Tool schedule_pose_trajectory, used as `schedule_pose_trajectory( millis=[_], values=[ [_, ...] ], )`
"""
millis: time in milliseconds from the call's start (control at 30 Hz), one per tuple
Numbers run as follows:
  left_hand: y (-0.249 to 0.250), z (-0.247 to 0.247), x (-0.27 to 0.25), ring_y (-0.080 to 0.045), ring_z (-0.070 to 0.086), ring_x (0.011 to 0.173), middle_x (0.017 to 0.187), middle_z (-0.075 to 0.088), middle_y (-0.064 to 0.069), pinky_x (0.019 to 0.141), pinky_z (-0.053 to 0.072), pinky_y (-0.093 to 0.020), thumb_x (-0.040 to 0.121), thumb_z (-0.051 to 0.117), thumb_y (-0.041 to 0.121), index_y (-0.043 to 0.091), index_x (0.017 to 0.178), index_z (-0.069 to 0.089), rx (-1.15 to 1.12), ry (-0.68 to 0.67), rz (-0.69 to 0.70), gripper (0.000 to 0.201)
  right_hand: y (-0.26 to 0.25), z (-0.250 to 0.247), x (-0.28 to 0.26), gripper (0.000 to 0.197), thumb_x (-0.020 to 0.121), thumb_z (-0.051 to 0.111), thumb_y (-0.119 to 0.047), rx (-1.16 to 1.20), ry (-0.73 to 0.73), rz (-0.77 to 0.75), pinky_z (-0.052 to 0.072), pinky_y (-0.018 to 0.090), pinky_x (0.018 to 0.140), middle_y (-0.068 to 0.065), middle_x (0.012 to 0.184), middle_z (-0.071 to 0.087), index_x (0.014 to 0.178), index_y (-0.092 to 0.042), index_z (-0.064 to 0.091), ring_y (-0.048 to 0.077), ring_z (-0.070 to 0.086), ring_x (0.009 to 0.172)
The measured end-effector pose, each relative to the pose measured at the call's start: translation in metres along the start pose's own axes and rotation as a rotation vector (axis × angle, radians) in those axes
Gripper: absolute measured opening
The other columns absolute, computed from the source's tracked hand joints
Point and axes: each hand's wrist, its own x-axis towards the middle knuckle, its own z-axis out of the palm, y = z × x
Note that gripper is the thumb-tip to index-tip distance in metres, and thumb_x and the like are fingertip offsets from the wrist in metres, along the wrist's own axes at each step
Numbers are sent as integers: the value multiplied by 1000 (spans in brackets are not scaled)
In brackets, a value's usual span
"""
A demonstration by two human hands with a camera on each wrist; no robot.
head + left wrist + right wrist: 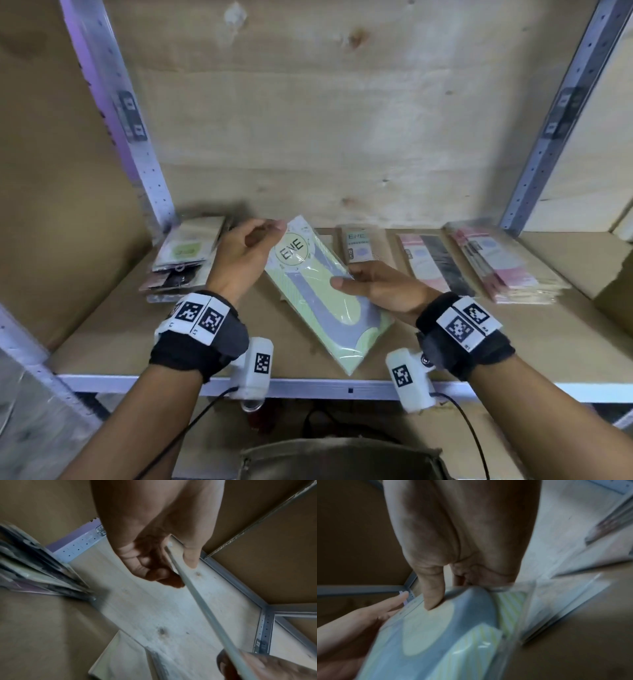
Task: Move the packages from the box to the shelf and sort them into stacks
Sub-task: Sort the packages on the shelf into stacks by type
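Observation:
A flat clear-wrapped package (318,294), pale green and grey with a round "ENE" label, is held tilted above the shelf board (191,329). My left hand (270,233) pinches its far top end; in the left wrist view the package (197,601) runs edge-on between thumb and curled fingers of that hand (171,566). My right hand (346,277) grips the right edge at mid-length. The right wrist view shows the right hand (452,588) with its thumb pressed on the package (447,628) face.
Sorted packages lie along the back of the shelf: a stack at far left (185,257), a single pack (363,246) in the middle, a pink and black one (431,263), and a pink stack (503,267) at right. Metal uprights (137,137) flank the bay. A dark container (342,459) sits below.

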Motion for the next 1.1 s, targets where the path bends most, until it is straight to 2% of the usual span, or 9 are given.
schedule_pose_trajectory(
  millis=[100, 200, 333, 467, 567, 667, 767, 933, 1100],
  values=[
    [-10, 6, 4, 26, 48, 62, 58, 58, 32, 59, 38, -2, 95, 60, 45, 14, 83, 73, 116, 26, -5, 36, 4, -9, 0, 26, 93, 68, -25, -60, 54, -17, 49, 36, 100, 8, 99, 72, 94, 1, 70, 22, 68, 95],
    [-18, 13, 7, 7, 53, 64, 64, 58, 17, 52, 35, -3, 99, 54, 38, 11, 79, 70, 266, 74, 45, 37, 13, -13, 1, 20, 92, 68, -35, -129, 100, -16, 41, 20, 77, -14, 71, 64, 80, -19, 67, 3, 57, 69],
    [-27, 21, 10, 29, 42, 52, 46, 48, 36, 53, 33, 4, 99, 54, 39, 22, 66, 62, 177, 86, -47, 37, 19, -14, 1, 31, 95, 62, -40, -163, 106, -47, 31, 24, 63, -11, 61, 46, 86, -10, 62, 6, 39, 56],
    [-26, 24, 10, 0, 65, 76, 65, 66, 28, 77, 50, -31, 90, 57, 59, 55, 58, 67, -133, 62, -253, 34, 13, -15, -1, 33, 99, 56, -36, -155, 120, -43, 28, 25, 62, -5, 63, 40, 83, -6, 57, 10, 34, 56],
    [-19, 25, 7, -15, 66, 55, 71, 75, -2, 53, 50, -23, 83, 44, 78, 21, 86, 75, -331, -5, -381, 65, 12, -16, -2, 21, 102, 51, -23, 18, 216, 3, 34, 34, 74, 10, 80, 48, 88, -7, 54, 22, 43, 74],
    [-16, 45, -3, -16, 65, 49, 65, 74, -6, 43, 47, -19, 89, 29, 79, 10, 89, 68, -165, -134, -410, 79, 13, -11, 5, 15, 103, 50, -18, 152, 377, 51, 38, 41, 83, 16, 96, 54, 97, -5, 56, 27, 51, 89],
    [-11, 68, -19, -24, 64, 51, 60, 69, -10, 49, 49, -26, 96, 22, 70, 6, 79, 66, 181, -156, -352, 79, 16, 1, 15, 23, 104, 47, -24, 98, 466, 62, 41, 40, 82, 15, 96, 56, 91, -6, 53, 25, 53, 90],
    [-13, 80, -24, -40, 57, 94, 102, 67, -26, 79, 40, -37, 105, 21, 48, 4, 79, 60, 524, -3, -168, 64, 22, 19, 20, 46, 104, 28, -50, -330, 576, 92, 37, 33, 64, -1, 75, 51, 76, -18, 46, 23, 50, 76],
    [-18, 74, -11, -29, 43, 67, 62, 48, -8, 64, 31, -32, 103, 31, 49, 6, 59, 40, 308, 45, -185, 62, 19, 19, 29, 46, 105, 24, -48, -317, 602, 77, 35, 28, 72, -6, 70, 47, 66, -26, 39, 22, 49, 76]
  ],
)
